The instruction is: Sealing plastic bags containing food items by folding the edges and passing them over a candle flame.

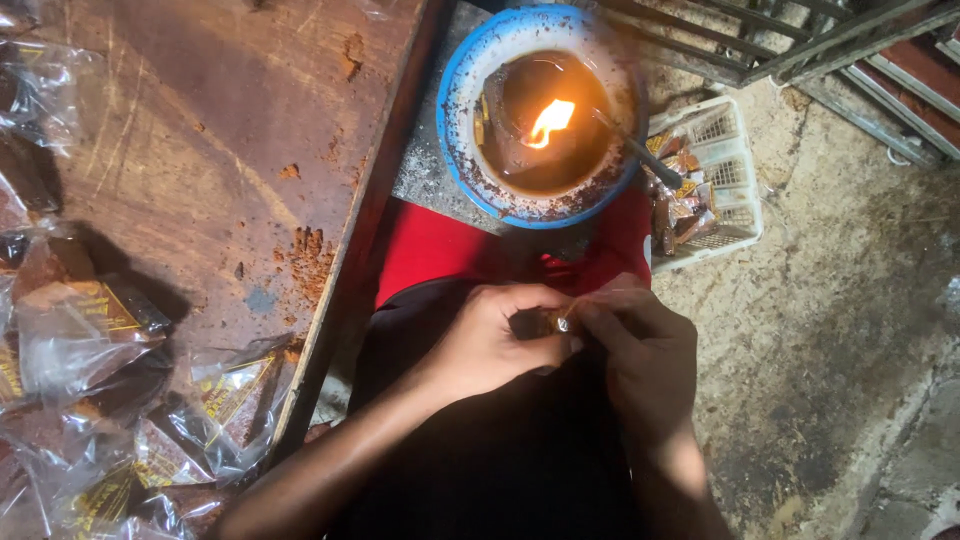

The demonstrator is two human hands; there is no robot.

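Clear plastic shows between your fingers: from the head camera, your left hand (490,345) and right hand (640,350) both pinch a small packet (560,322) over your lap, below the blue-rimmed bowl (460,100) with its flame (550,122), beside the desk (220,130)

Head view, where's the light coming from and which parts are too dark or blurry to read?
Head view: the flame in the blue-rimmed bowl is blown out; the lap below both hands, left hand and right hand, falls into near black; the small packet between them is too dim to make out; clear bags on the wooden table show glare.
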